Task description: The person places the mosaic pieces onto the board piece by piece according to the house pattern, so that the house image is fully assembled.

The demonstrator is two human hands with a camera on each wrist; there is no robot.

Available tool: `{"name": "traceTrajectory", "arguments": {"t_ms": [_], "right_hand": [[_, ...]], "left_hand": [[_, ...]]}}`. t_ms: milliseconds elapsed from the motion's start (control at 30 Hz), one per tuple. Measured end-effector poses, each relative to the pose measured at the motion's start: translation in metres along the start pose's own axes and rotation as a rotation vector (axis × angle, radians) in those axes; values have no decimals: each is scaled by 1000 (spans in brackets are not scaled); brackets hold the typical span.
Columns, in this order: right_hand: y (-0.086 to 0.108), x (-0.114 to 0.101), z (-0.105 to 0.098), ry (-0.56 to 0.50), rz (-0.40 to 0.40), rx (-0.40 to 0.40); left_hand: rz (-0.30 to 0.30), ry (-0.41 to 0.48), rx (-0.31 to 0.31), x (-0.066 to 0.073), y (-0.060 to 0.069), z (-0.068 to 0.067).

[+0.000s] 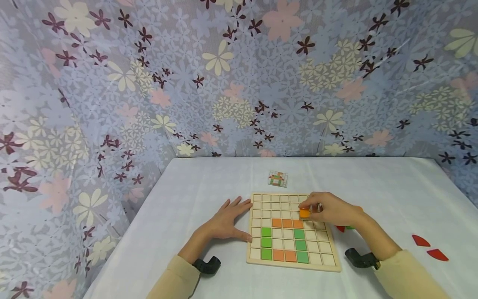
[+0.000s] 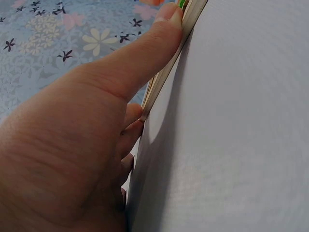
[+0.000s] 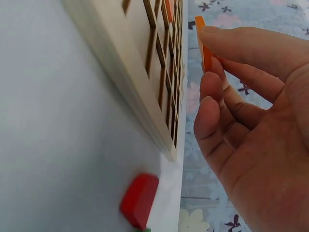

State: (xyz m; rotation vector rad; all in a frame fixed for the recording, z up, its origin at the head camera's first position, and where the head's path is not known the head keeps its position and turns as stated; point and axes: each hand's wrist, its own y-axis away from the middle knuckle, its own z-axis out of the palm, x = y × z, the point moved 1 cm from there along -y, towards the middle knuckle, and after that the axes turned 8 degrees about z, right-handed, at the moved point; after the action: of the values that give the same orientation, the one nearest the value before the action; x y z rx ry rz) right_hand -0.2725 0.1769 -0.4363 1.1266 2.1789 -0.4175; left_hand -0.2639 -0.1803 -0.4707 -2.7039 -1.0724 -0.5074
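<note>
A wooden grid board [image 1: 293,265] lies on the white-covered table, holding orange tiles [image 1: 287,223] and green tiles [image 1: 266,242] in some of its squares. My left hand [image 1: 224,222] rests along the board's left edge with fingers spread, thumb and fingertips touching the rim. The left wrist view shows the thumb of that hand [image 2: 72,130] on the board's side. Between thumb and fingers, my right hand [image 1: 334,209] pinches an orange tile [image 1: 304,213] over the board's right half. In the right wrist view, the hand [image 3: 260,106] holds the orange tile [image 3: 206,50] by its edges, above the grid.
A small patterned card [image 1: 278,178] lies behind the board. Two red pieces [image 1: 421,240] are at the far right of the table. More red, green and orange pieces lie partly hidden under my right forearm; one red piece [image 3: 140,199] shows beside the board. A flowered cloth hangs behind.
</note>
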Motion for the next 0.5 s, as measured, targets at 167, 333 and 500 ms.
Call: {"name": "traceTrajectory", "arguments": {"t_ms": [167,333,500], "right_hand": [[-4,-8,5,-11,-31,-5],[-9,-15,8,-2,-41,-9],[-14,-18,11,-19,-57,-18]], "left_hand": [[-5,-4,-4,0,0,1],[-8,-6,-4,1,-1,1],[2,-6,-1,0,-1,0]]}}
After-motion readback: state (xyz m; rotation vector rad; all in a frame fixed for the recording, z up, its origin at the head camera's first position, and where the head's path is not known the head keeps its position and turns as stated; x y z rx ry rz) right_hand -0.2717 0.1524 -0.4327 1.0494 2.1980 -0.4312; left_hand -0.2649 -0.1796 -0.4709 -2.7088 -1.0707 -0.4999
